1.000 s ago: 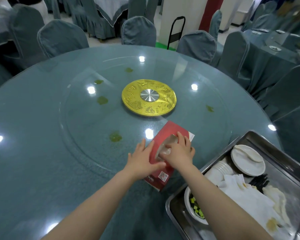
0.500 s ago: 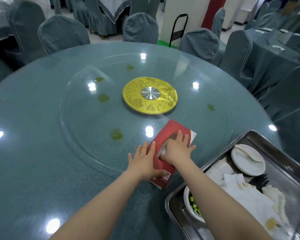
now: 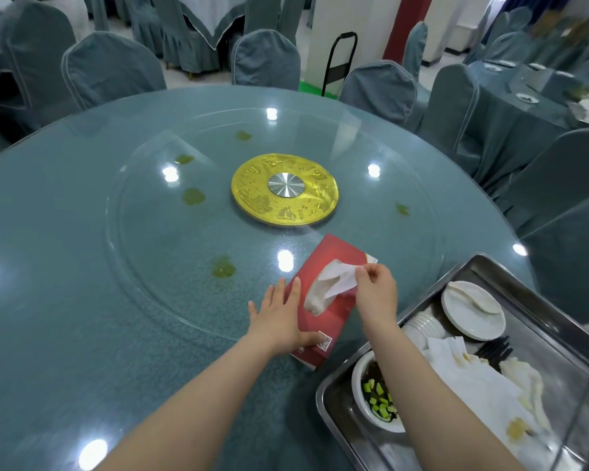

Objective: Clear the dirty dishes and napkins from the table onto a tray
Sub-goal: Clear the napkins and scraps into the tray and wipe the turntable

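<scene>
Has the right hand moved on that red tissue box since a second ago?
Yes. The right hand has lifted off the red tissue box toward the tray, pinching a tissue out.

Count per kind, visible items only:
- Red tissue box (image 3: pixel 334 300): one
- White tissue (image 3: pixel 330 287) drawn from its slot: one
- Metal tray (image 3: pixel 334 402): one
- Gold turntable hub (image 3: pixel 306 212): one
- Green stains on the glass turntable (image 3: pixel 143 253): five
- White plate (image 3: pixel 470 317) on the tray: one, with one spoon (image 3: pixel 475 299) lying on it
- Bowl (image 3: pixel 359 392) holding green pieces: one
- Stack of white cups (image 3: pixel 424 326): one; number within the stack cannot be determined
- Hands: two
</scene>
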Motion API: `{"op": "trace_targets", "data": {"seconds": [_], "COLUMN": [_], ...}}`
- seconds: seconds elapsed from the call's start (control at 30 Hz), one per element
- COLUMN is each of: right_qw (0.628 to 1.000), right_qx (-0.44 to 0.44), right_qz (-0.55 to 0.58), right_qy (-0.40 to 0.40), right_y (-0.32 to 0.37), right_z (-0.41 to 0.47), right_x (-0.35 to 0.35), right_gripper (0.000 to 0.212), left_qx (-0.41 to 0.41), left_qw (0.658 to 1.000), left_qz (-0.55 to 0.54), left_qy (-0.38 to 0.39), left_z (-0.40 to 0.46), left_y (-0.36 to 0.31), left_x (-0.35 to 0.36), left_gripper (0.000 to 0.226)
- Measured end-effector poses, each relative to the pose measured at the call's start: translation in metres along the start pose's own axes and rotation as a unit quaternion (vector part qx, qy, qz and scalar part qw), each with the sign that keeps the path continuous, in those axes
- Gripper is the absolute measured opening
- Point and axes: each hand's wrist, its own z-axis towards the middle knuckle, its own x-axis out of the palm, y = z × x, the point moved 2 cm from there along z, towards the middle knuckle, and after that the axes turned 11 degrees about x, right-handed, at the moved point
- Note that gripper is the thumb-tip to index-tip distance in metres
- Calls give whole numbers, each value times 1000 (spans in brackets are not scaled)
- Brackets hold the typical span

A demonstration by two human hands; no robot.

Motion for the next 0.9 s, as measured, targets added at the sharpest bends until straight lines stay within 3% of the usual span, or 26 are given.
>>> {"op": "trace_targets", "data": {"seconds": [0.17, 0.3, 0.67, 0.77, 0.9], "right_qw": [995, 989, 953, 966, 995], "right_qx": [-33, -39, -91, -82, -51], "right_qz": [71, 80, 73, 59, 71], "right_qy": [-58, -119, -278, -237, -44], "right_y": [2, 5, 11, 14, 22], "right_z": [-15, -15, -2, 2, -5], "right_x": [-14, -31, -93, -95, -78], "right_gripper": [15, 5, 21, 33, 45], "left_qx": [-1, -2, -4, -6, 1], "left_qw": [1000, 1000, 1000, 1000, 998], "left_qz": [-2, 1, 8, -3, -41], "left_qy": [-1, -3, -1, -4, -41], "left_z": [2, 3, 2, 1, -2], "left_y": [-2, -4, -4, -5, -7], "left_x": [3, 3, 2, 1, -12], "left_gripper": [122, 121, 124, 123, 116]}}
